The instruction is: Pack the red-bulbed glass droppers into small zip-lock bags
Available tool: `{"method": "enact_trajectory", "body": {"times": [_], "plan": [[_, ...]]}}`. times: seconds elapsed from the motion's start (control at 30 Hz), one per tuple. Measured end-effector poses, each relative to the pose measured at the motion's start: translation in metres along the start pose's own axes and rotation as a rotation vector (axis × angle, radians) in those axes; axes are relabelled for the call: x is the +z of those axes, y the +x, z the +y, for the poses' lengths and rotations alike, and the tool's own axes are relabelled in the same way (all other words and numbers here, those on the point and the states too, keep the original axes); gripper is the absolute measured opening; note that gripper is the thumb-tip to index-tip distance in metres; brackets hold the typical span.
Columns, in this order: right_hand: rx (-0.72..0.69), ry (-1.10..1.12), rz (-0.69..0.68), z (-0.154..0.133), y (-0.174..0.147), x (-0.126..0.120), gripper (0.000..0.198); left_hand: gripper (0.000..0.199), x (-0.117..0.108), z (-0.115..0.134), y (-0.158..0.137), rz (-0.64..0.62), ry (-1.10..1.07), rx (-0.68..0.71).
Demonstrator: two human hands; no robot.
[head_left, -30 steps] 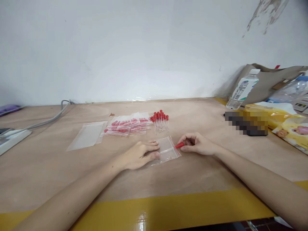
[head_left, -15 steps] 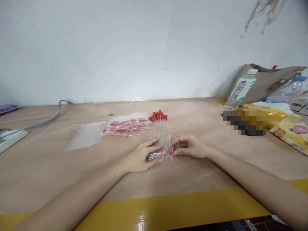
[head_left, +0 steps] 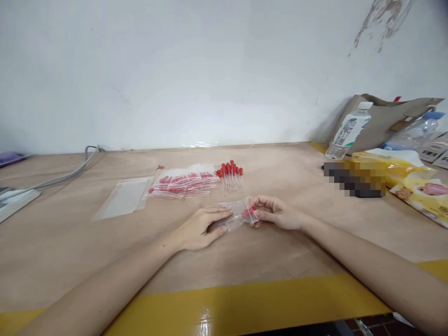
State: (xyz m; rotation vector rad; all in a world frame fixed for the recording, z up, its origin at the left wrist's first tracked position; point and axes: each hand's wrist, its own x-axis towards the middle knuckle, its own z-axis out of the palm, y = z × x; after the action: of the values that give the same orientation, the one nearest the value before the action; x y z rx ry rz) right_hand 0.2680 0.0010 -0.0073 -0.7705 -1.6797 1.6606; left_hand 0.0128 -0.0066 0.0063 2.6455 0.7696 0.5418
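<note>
A clear zip-lock bag (head_left: 234,214) lies between my hands, with a red dropper bulb (head_left: 248,212) showing at its mouth. My left hand (head_left: 199,227) grips the closed end between thumb and fingers. At the red-striped mouth, my right hand (head_left: 275,212) pinches the bag's edge, with finger and thumb touching the red bulb. Whether the bulb is fully inside the bag I cannot tell. Just beyond lie several loose red-topped droppers (head_left: 230,175) in a bundle. Left of them is a pile of filled zip-lock bags (head_left: 184,182), then flat bags without contents (head_left: 123,199).
A plastic bottle (head_left: 350,130) leans near a grey-brown bag (head_left: 380,119) at the right. Yellow packets (head_left: 422,193) and a blurred-out dark object (head_left: 353,179) lie in front. A grey cable (head_left: 70,175) runs along the left. Yellow tape (head_left: 196,308) lines the table's front edge.
The bag's mouth has tilted and bunched around the red bulb as my right fingers closed on it. My left hand has shifted slightly left, fingers closer together.
</note>
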Motion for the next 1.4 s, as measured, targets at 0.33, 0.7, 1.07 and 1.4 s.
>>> {"method": "enact_trajectory", "body": {"times": [0.33,0.7,1.07,1.4], "plan": [[0.131,-0.179,0.053,0.001,-0.002,-0.040,0.022,0.041,-0.002,-0.004,-0.005,-0.030,-0.050,0.007],[-0.011,-0.467,0.007,-0.015,-0.011,-0.040,0.039,0.034,0.002,-0.007,-0.004,0.030,-0.027,-0.028],[0.237,-0.169,0.383,-0.002,-0.006,-0.018,0.040,0.035,0.002,-0.011,-0.007,0.049,-0.011,-0.065],[0.208,-0.479,0.670,0.007,0.041,-0.047,0.021,0.029,0.004,-0.012,-0.007,0.071,-0.050,-0.029]]}}
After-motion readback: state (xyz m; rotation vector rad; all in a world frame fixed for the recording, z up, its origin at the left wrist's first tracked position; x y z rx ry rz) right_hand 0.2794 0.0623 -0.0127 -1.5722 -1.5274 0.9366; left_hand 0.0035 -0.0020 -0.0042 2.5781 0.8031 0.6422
